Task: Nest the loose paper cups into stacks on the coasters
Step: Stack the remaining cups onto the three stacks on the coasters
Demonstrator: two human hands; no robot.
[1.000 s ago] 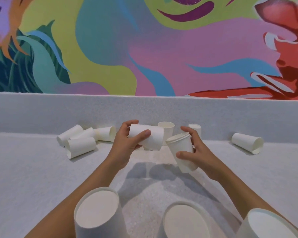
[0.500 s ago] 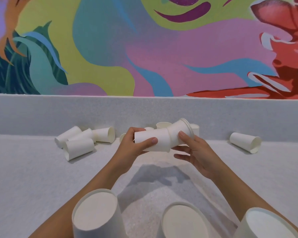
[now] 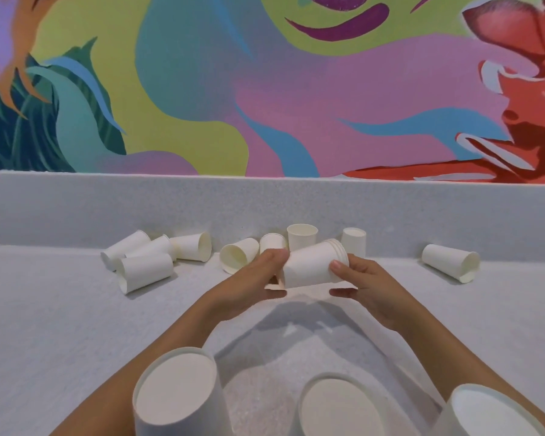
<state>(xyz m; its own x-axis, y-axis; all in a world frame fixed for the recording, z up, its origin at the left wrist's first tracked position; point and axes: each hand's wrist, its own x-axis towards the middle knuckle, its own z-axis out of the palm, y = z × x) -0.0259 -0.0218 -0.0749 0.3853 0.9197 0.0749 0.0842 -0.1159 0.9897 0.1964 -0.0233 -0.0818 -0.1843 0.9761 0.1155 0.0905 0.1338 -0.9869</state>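
From my head camera, I hold a nested stack of paper cups (image 3: 313, 265) on its side above the counter (image 3: 44, 325), base end toward nine o'clock and the layered rims toward two o'clock. My left hand (image 3: 252, 284) is closed around the base end, fingers curled over the top and thumb underneath. My right hand (image 3: 367, 286) grips the rim end, thumb pressed on the cup wall and fingers wrapped below. The stack hangs clear of the surface, and its shadow falls on the counter at six o'clock from it.

Loose cups lie along the low back ledge (image 3: 76, 209). At ten o'clock from my hands is a cluster of four tipped cups (image 3: 145, 269), touching or overlapping one another. Just beside my left fingers, at eleven o'clock, a cup on its side (image 3: 238, 254) shows its open mouth toward me. Behind the stack, at twelve o'clock, an upright cup (image 3: 302, 236) stands mouth up, with another cup (image 3: 272, 243) partly hidden to its left and an upturned cup (image 3: 353, 240) to its right. Well apart at three o'clock, one lone cup (image 3: 450, 262) lies on its side.

At the bottom edge, close to the lens, three upturned cups show their bases: one at seven o'clock (image 3: 178, 391), one at six (image 3: 337, 410), one at five (image 3: 491, 413). I cannot tell what they stand on; no coaster shows.

Above the ledge, a bright painted wall (image 3: 265, 83) fills the background.
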